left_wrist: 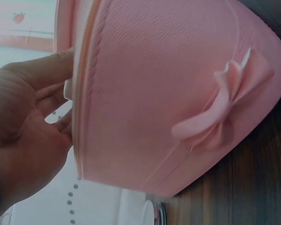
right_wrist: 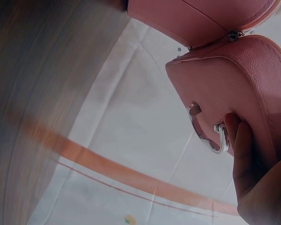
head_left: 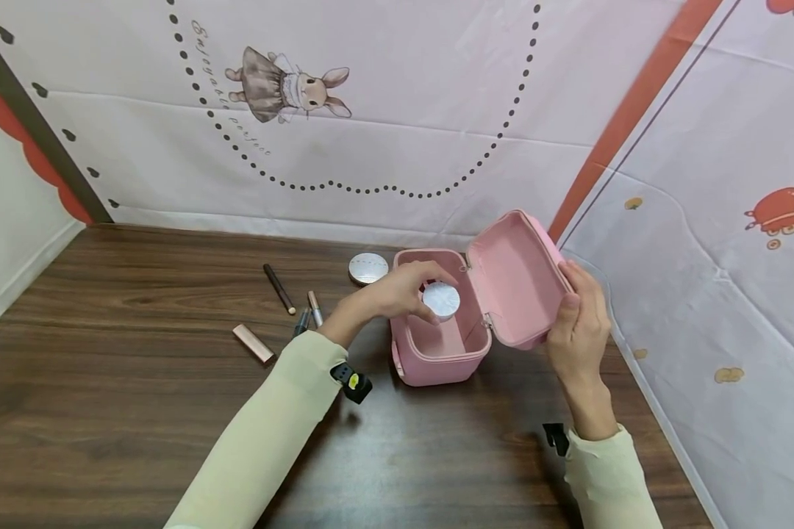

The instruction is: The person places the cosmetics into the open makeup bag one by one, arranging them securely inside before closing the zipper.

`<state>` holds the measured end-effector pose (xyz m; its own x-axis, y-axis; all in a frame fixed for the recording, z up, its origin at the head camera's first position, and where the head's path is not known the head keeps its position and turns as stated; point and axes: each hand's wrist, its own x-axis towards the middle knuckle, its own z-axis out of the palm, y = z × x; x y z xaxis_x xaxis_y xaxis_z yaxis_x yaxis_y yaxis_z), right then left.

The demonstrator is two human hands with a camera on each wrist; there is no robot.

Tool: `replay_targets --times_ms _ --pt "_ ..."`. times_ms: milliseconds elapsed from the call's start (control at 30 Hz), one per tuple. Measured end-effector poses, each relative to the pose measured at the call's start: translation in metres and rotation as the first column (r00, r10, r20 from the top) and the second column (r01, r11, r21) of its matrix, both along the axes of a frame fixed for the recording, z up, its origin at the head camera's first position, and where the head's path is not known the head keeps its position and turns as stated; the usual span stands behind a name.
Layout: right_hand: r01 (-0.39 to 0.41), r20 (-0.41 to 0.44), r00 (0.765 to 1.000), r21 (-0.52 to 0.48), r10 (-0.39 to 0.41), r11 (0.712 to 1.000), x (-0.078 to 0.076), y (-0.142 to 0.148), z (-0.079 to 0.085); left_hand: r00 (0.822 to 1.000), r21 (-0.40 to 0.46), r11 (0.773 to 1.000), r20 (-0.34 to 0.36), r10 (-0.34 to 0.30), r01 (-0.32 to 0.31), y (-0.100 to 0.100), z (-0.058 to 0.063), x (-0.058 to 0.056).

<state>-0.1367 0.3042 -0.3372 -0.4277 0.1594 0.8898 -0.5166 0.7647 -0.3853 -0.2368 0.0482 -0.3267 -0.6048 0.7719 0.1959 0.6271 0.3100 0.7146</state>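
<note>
A pink cosmetic case (head_left: 440, 367) stands on the table with its lid (head_left: 519, 286) tipped back to the right. My left hand (head_left: 402, 289) reaches over the case's opening and pinches a small round container with a pale marbled top (head_left: 441, 300) between thumb and fingers. In the left wrist view, the case's bow-trimmed side (left_wrist: 131, 93) hides most of that container and my left fingertips. My right hand (head_left: 578, 327) grips the lid's outer edge. The right wrist view has my right fingers (right_wrist: 243, 150) against the lid's outside, beside its metal-ended handle (right_wrist: 221, 138).
Left of the case lie a round compact with a silvery top (head_left: 368, 268), a black pencil-like stick (head_left: 279, 289), a slim tube (head_left: 315, 308), a dark small item (head_left: 301, 322) and a rose-gold bar-shaped item (head_left: 254, 344). Printed cloth (head_left: 397, 117) hangs behind the table.
</note>
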Motion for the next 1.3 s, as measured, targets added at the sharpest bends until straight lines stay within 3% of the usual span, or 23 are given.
replay_targets --times_ms 367,633,867,1067,1300 --pt "-0.001 -0.001 1.0 -0.004 0.001 1.0 0.001 -0.001 0.001 0.995 -0.225 0.974 -0.1 0.013 -0.035 0.024 0.001 0.006" --pt "-0.008 0.0 1.0 -0.007 0.008 1.0 -0.001 -0.003 -0.002 0.995 -0.388 0.916 -0.038 0.097 -0.104 0.039 0.0 0.009" --pt "-0.003 -0.002 1.0 -0.001 0.003 1.0 -0.001 -0.003 0.001 0.986 -0.505 0.848 -0.115 0.118 -0.16 0.043 -0.001 0.011" --pt "-0.003 -0.002 1.0 -0.001 0.003 1.0 0.0 -0.003 0.003 0.982 -0.599 0.786 -0.182 0.051 -0.151 0.05 -0.007 0.015" --pt "-0.002 -0.003 1.0 -0.008 0.002 1.0 0.0 -0.002 0.0 0.985 -0.614 0.785 -0.169 -0.038 -0.075 0.053 -0.012 0.017"
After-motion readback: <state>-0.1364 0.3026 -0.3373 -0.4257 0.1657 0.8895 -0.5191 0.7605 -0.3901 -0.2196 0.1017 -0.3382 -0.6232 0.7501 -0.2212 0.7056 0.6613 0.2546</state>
